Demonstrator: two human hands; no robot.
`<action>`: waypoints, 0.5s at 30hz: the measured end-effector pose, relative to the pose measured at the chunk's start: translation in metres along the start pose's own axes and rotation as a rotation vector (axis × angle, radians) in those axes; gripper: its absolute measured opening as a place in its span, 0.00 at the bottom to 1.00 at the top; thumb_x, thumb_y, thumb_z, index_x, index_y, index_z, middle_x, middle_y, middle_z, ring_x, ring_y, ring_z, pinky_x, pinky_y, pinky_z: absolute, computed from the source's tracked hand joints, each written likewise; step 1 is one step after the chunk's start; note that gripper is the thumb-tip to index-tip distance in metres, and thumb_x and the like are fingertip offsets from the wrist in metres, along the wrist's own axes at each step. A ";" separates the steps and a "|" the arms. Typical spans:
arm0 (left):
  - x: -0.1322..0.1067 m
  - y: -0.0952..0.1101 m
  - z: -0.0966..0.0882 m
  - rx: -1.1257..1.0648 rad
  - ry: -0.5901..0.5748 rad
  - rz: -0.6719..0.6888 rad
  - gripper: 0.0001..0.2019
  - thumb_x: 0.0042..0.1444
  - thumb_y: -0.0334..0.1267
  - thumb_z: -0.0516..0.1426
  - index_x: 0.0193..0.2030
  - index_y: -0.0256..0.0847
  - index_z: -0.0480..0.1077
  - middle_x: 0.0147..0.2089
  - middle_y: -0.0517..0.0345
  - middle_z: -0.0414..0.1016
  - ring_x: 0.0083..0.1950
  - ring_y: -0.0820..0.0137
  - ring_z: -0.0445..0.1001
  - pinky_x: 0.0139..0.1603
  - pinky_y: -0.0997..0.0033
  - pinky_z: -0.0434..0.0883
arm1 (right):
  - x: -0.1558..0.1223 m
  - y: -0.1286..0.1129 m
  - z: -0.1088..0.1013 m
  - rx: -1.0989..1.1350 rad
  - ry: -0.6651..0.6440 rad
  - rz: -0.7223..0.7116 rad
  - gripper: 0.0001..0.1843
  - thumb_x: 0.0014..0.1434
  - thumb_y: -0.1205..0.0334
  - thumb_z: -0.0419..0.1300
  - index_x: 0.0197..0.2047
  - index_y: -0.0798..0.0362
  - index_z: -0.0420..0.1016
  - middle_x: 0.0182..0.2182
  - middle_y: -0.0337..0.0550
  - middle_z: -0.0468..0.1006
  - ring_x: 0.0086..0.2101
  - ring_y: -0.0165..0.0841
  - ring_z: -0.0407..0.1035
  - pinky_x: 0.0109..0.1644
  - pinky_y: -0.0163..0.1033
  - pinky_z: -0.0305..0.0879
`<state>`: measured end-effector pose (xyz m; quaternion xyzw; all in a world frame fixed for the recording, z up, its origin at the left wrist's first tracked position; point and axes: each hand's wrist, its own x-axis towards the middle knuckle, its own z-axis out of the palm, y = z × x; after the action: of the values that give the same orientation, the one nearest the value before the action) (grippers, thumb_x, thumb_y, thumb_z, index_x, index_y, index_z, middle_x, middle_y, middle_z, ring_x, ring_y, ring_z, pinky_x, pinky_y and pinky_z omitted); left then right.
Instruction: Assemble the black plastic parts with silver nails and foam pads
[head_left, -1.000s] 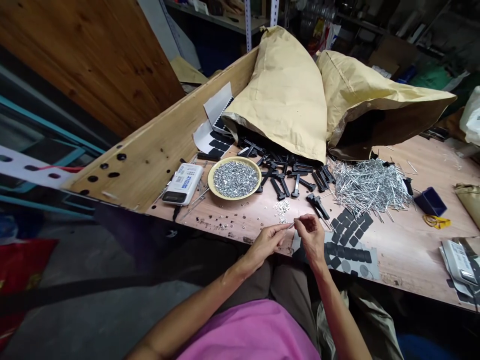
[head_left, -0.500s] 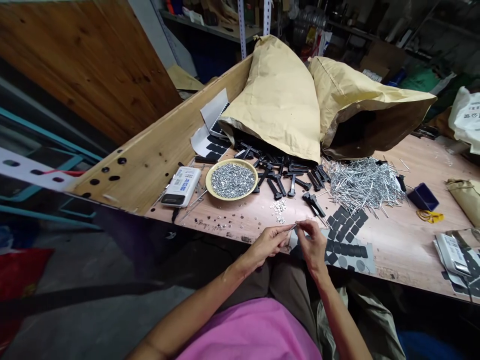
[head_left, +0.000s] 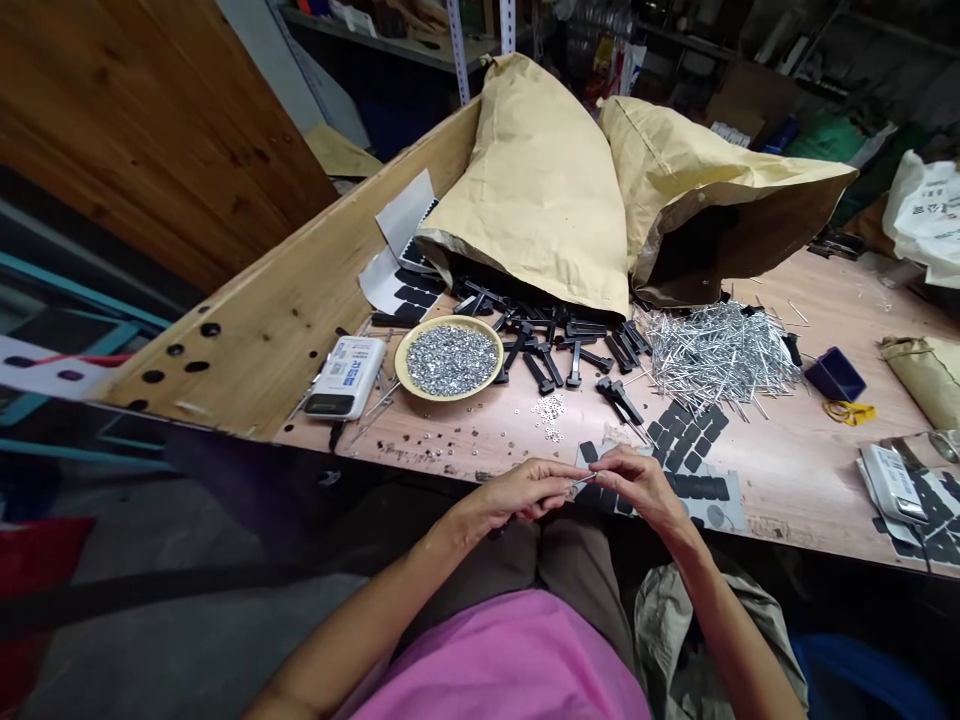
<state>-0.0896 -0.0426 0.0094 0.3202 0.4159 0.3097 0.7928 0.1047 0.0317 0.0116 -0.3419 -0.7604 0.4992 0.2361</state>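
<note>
Fingertips of both hands meet at the near edge of the table, pinched together on a thin metal pin held between them; the left hand grips one end with thumb and forefinger, the right hand closes on the other, and whether a small washer already sits on the pin cannot be told, since it is too small. Both hands hover just above the table edge, over the person's lap, clear of the board itself. Directly beyond the fingers lies a small cluster of loose washers, and beside the right hand a grey sheet carries rows of black pads. Farther back stand a yellow dish filled with small silver parts, a scatter of black plastic pieces, and a heap of metal pins at the mouth of two brown paper sacks. A white device rests left of the dish; a small blue tray lies right of the heap. Judged from the grip, the step in hand is fitting a small part onto the pin. The next move would call for a steady pinch and fine alignment between fingertips, with the pin kept level so nothing slides off.
</note>
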 end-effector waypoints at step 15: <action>0.010 -0.011 0.008 0.293 0.064 0.258 0.22 0.53 0.53 0.54 0.40 0.33 0.74 0.20 0.66 0.58 0.21 0.79 0.53 0.20 0.79 0.50 | -0.016 -0.018 -0.005 -0.462 -0.027 -0.360 0.15 0.65 0.57 0.47 0.36 0.54 0.71 0.30 0.43 0.76 0.31 0.29 0.72 0.35 0.32 0.67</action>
<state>-0.0759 -0.0437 0.0002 0.4728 0.4374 0.3548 0.6777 0.1131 0.0179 0.0296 -0.2398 -0.9053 0.2675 0.2267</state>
